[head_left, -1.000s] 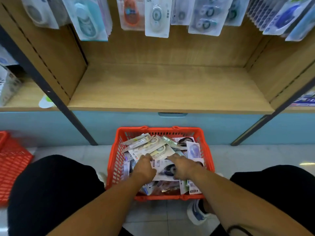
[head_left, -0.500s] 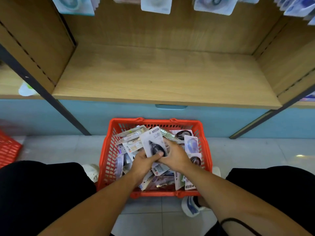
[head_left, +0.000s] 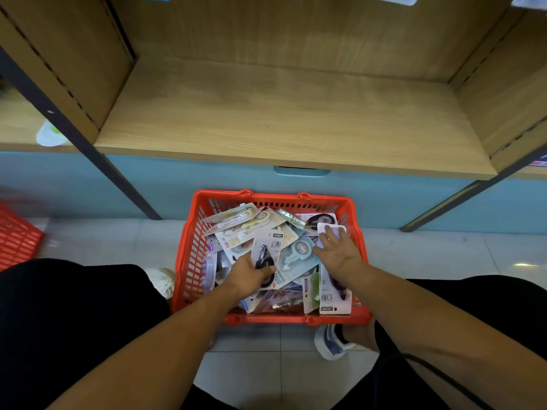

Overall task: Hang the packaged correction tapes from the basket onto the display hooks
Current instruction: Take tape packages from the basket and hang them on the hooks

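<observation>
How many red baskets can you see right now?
2. One red basket sits on the floor between the person's knees, full of packaged correction tapes. A second red basket is cut off at the left edge; more may lie outside the frame.

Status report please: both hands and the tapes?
Left hand grips black tape pack. Right hand reaching lilac pack. Both over red basket. Nothing blocking.

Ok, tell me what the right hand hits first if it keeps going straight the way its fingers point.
Probably the small lavender-backed package under the right hand's fingertips, which it seems to touch already; beyond lies the red basket's far wall. Depth is unclear.
</observation>
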`<state>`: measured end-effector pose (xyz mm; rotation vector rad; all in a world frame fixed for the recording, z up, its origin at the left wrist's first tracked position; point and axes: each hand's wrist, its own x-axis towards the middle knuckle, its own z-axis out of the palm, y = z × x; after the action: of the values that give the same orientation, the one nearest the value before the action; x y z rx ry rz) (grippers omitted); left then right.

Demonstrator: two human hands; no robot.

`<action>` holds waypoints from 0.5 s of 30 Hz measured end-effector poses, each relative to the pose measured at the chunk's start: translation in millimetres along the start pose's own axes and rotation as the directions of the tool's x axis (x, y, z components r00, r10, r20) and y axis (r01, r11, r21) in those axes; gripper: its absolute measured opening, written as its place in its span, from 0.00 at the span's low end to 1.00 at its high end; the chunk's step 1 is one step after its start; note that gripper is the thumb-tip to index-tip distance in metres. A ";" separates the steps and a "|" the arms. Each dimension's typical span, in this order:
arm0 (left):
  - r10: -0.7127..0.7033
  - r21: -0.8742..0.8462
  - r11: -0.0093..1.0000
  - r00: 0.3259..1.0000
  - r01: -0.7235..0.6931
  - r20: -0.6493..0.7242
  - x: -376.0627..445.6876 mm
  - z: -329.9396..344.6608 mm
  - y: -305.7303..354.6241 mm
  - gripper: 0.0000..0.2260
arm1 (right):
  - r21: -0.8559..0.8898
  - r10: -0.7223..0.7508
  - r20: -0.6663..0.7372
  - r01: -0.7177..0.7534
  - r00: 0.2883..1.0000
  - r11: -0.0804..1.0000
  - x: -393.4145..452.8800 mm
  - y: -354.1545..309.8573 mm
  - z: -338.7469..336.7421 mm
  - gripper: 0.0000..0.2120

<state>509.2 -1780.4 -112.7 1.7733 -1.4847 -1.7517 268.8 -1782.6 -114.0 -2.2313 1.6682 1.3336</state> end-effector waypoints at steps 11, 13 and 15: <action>0.048 -0.027 0.999 0.999 -0.048 0.005 1.4 2.3 -0.6 0.16 | -0.344 -0.128 -0.008 0.118 0.992 0.931 -9.5 15.4 11.3 0.24; 0.074 -0.029 0.997 0.997 -0.075 -0.037 0.2 1.9 0.7 0.14 | -0.322 -0.174 -0.046 0.150 0.984 0.935 -15.7 22.2 5.0 0.20; 0.103 -0.028 0.994 0.984 -0.109 -0.146 0.7 0.3 4.1 0.11 | -0.256 -0.205 -0.068 0.182 0.976 0.949 -20.4 31.3 -10.1 0.16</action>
<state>506.8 -1782.7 -110.1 1.7301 -1.4513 -1.5540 248.9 -1785.2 -81.0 -2.5552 1.3240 1.4804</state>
